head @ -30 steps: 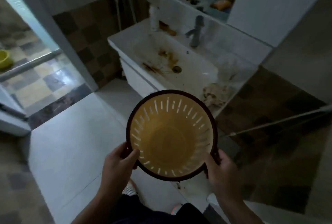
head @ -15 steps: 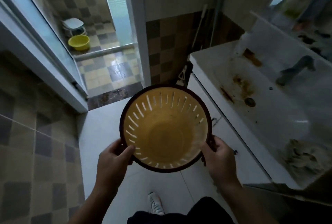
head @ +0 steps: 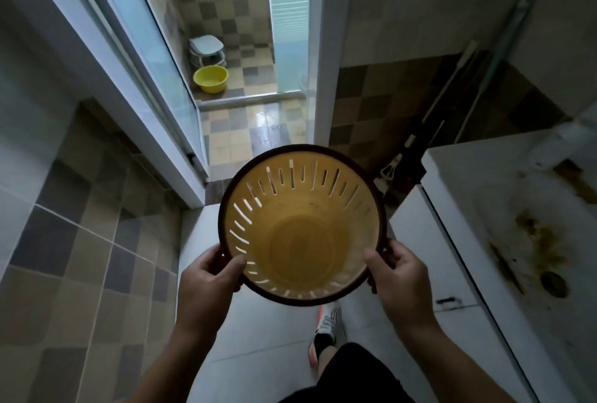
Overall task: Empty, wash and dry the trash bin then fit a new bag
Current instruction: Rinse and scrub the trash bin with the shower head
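While we stand facing an open doorway, we hold the round yellow plastic trash bin with slotted walls and a dark brown rim up in front of us, mouth toward us, nothing inside. Our left hand curls round the rim, thumb inside the wall; our right hand grips the opposite edge. A stained white sink counter stands to our right, and a yellow basin sits beyond the doorway.

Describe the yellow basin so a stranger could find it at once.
Look through the open doorway ahead into the checker-tiled room beyond. The yellow basin sits on that floor, just in front of a white stool. Unlike the slotted trash bin, it has solid walls.
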